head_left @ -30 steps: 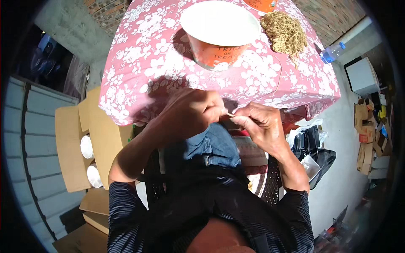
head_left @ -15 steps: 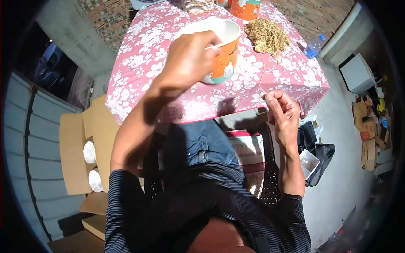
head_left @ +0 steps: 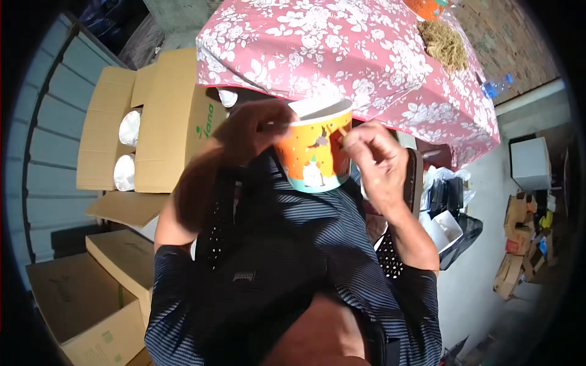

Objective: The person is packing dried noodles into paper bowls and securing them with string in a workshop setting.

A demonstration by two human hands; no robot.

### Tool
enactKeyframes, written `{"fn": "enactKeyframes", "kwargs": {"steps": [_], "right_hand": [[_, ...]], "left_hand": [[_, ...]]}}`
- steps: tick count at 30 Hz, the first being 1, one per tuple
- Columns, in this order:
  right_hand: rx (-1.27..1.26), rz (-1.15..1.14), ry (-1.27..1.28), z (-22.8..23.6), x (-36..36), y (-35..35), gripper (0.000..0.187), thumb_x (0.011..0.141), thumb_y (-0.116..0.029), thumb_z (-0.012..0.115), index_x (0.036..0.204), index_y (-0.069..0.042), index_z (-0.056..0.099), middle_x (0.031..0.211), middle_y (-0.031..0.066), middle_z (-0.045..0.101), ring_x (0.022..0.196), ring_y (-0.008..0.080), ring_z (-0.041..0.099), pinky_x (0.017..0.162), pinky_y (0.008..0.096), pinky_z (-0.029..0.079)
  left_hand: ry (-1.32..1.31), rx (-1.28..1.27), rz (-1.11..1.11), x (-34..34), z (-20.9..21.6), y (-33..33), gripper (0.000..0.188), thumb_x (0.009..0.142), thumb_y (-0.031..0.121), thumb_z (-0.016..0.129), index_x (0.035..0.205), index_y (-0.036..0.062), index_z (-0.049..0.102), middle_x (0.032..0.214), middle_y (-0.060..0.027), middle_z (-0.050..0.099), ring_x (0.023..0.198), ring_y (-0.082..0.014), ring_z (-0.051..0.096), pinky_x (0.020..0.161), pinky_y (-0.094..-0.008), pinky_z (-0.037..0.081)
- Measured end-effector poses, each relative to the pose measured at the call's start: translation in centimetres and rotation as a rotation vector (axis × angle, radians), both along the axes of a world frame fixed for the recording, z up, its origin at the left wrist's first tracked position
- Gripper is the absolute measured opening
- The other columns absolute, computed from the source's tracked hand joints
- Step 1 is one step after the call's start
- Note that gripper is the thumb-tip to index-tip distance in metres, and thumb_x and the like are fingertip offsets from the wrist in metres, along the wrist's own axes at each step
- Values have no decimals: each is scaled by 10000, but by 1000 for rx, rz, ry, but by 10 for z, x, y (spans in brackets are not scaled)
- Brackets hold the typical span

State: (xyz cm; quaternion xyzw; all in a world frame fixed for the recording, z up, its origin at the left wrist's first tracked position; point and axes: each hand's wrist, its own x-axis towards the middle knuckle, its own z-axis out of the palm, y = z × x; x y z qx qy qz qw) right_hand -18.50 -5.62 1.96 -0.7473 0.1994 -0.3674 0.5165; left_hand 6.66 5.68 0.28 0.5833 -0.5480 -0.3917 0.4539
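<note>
An orange paper bucket [head_left: 312, 152] with a white rim, printed figures and a teal base is held upright over my lap, at the table's near edge. My left hand [head_left: 259, 125], in deep shadow, closes on the bucket's left rim. Close against its right side, my right hand [head_left: 379, 160] is pinched, thumb against forefinger. A short tan bit of thin cord [head_left: 339, 130] shows at those fingertips; the rest of it cannot be made out. On the table's far right lies a tangled bundle of tan cord [head_left: 444, 46].
A pink flowered cloth covers the table [head_left: 317, 43]. Another orange bucket [head_left: 425, 7] and a blue-capped plastic bottle [head_left: 497, 85] are at the far right. To my left stands an open cardboard box [head_left: 165, 122] with white round items; black bags [head_left: 448, 195] lie to my right.
My left hand has brought the bucket off the table and toward me, over my lap. My right hand has moved up to the bucket's side. The view has tilted down.
</note>
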Motion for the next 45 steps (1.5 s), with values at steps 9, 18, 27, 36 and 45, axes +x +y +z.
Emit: {"fn": "enactKeyframes", "kwargs": {"steps": [9,18,27,36,45], "right_hand": [[119,-26,76,-15,7,22,44,955,-2,694,942,38,708,948,49,663,806,84,605,730,244,494],[-41,-90,182,-8,-3,29,26,907,10,716,909,32,703,891,79,685,779,125,637,718,272,508],[-63,-53,256,-6,-9,28,48,904,-2,708,896,44,698,813,98,673,712,140,634,676,291,502],[36,-59,241,-6,-9,30,45,908,7,703,894,49,705,805,88,673,721,116,638,675,274,502],[22,-60,258,-3,-6,31,51,911,-1,708,892,47,710,805,89,680,725,114,639,673,277,503]], "left_hand": [[-65,-159,73,-26,6,-6,279,836,110,864,1011,-2,676,830,-87,713,810,-142,701,729,-311,543],[61,-49,-37,-35,1,1,233,869,41,816,1026,-18,654,835,-77,698,801,-110,664,740,-288,532],[-38,-131,-58,-48,-3,7,401,866,61,801,1196,-10,585,799,-89,691,746,-165,670,730,-325,522],[-49,-130,-96,-50,-1,9,491,847,-70,767,1296,-9,577,822,-83,681,770,-121,661,715,-305,540],[-132,-218,-97,-49,1,7,299,961,-6,637,1258,-42,633,966,-151,749,889,-183,726,825,-313,563]]}}
